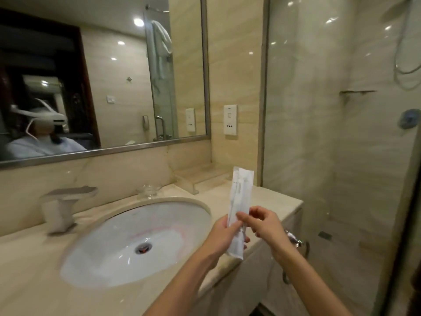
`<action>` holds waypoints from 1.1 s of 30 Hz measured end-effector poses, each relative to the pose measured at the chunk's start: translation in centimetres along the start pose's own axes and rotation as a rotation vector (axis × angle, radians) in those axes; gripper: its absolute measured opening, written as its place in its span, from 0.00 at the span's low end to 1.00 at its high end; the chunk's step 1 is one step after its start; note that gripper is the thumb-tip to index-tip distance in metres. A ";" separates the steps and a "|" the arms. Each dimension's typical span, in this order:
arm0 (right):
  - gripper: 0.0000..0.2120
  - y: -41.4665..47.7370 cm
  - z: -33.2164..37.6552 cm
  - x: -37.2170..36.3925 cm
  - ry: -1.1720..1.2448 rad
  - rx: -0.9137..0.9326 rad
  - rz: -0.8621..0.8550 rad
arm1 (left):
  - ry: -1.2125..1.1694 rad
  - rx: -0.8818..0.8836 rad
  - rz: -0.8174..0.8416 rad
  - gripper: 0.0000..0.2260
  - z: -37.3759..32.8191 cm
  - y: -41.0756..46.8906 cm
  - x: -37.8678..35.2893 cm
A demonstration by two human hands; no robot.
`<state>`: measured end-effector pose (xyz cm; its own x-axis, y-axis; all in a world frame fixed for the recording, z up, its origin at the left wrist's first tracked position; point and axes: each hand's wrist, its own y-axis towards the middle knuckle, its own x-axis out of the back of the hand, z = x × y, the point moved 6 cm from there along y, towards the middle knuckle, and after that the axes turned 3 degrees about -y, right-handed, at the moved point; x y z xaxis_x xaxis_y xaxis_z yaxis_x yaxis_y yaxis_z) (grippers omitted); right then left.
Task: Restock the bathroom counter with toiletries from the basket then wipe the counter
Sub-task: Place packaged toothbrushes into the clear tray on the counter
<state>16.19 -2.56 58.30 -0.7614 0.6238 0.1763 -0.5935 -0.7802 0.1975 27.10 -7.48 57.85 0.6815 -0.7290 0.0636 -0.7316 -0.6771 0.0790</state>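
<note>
left hand (219,234) is gripping the lower half of a white packet (240,190) | right hand (265,223) is pinching the packet's middle | packet is standing upright in the air over the counter (280,201), right of the sink (102,247)

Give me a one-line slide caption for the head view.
Left hand grips and right hand pinches a long white plastic packet roughly upright over the beige marble counter, beside the white oval sink.

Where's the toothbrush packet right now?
Head view, centre-right: the toothbrush packet is held upright by the left hand and right hand, over the counter just right of the sink.
</note>
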 end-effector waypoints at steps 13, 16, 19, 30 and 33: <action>0.08 18.1 -1.4 -7.1 0.101 -0.343 0.166 | -0.040 0.062 -0.495 0.13 0.8 12.8 17.0; 0.09 22.9 -4.0 -8.3 0.230 -0.493 0.137 | -0.076 0.089 -0.609 0.14 2.9 15.8 20.7; 0.15 27.7 -5.9 -10.1 0.264 -0.552 0.101 | -0.070 0.085 -0.645 0.12 4.4 18.6 22.6; 0.19 36.9 -10.0 -15.3 0.447 -0.661 -0.069 | -0.013 0.067 -0.708 0.07 7.8 24.6 25.3; 0.08 37.9 -11.5 -15.3 0.482 -0.712 -0.067 | 0.076 0.041 -0.687 0.11 7.3 25.2 25.1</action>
<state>2.34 -42.17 52.00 -0.6506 0.7080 -0.2747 -0.5409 -0.6859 -0.4869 25.69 -43.61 54.23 0.9887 -0.1254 0.0824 -0.1325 -0.9872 0.0883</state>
